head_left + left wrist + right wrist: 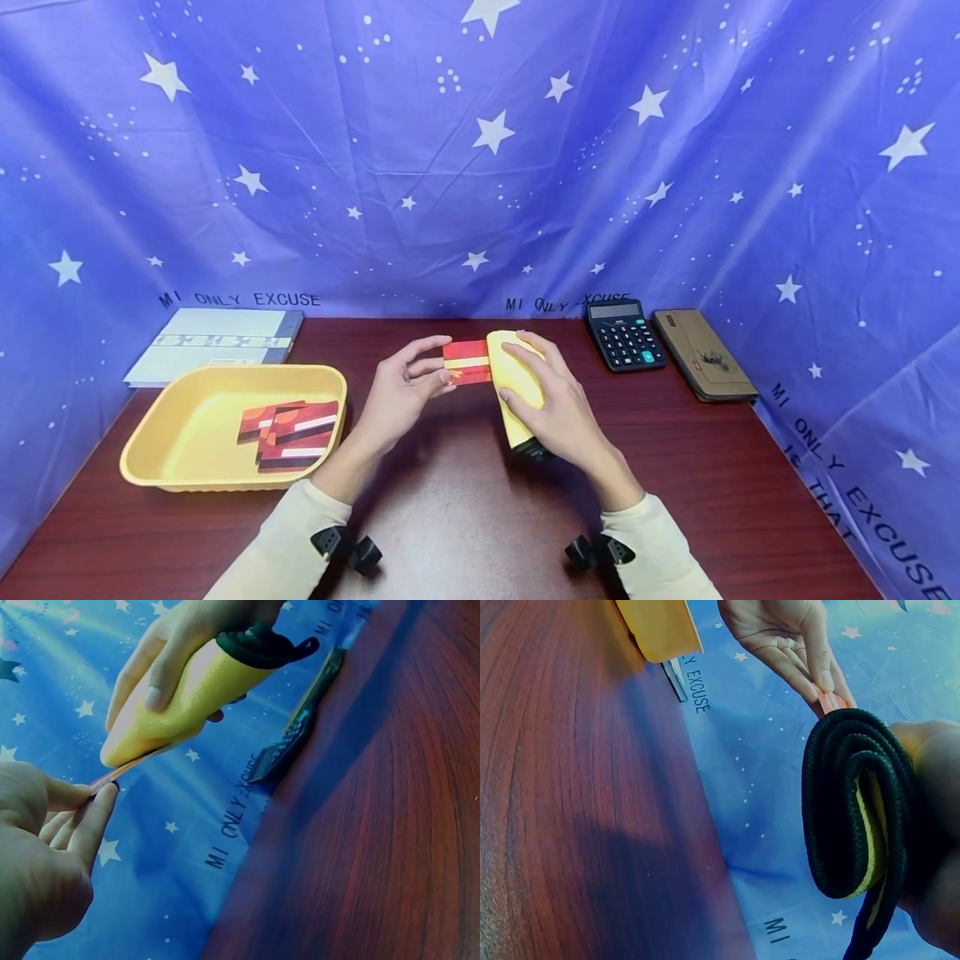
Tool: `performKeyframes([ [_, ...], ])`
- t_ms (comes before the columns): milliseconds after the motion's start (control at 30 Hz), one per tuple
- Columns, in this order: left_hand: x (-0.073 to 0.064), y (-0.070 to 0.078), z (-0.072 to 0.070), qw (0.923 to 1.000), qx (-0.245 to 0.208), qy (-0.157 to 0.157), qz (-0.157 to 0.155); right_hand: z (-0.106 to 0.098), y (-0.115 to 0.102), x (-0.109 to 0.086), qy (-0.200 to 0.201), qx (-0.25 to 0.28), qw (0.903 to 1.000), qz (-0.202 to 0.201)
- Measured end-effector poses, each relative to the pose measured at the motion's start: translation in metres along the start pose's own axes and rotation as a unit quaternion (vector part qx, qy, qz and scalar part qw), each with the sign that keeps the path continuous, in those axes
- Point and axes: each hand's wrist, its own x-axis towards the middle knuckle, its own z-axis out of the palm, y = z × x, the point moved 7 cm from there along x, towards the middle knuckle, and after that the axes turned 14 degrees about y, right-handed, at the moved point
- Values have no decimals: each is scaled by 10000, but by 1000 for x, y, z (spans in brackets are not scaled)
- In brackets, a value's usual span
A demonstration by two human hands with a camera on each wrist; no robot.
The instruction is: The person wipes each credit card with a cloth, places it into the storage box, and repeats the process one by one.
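My left hand (400, 392) pinches a red card (467, 362) with a yellow stripe between thumb and fingers, and the card's right end meets the yellow cloth. My right hand (553, 396) grips that folded yellow cloth (517, 425), which has black edging and is held up above the table. In the right wrist view the end of the cloth (855, 802) shows several rolled layers, black outside and yellow within. From the left wrist view the card (112, 774) appears edge-on, lying against the lower side of the cloth (180, 697).
A yellow basin (187, 417) with several red cards (296, 429) stands at the left. Behind it lies a white and grey box-like item (217, 342). At the back right are a calculator (625, 336) and a brown wallet (703, 354). A blue starry curtain (420, 167) surrounds the table.
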Motion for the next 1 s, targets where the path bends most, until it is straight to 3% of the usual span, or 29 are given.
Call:
performKeyframes([
  [267, -3, -2, 6, 9998, -137, -120, -17, 3, -10, -3, 13, 34, 9996, -281],
  [633, -9, 1, 11, 9986, -428, -235, 202, 9, -26, -6, -149, 152, 9986, -477],
  [1000, -9, 1, 12, 9986, -307, -288, 323, 10, -32, -8, -256, 154, 9980, -566],
])
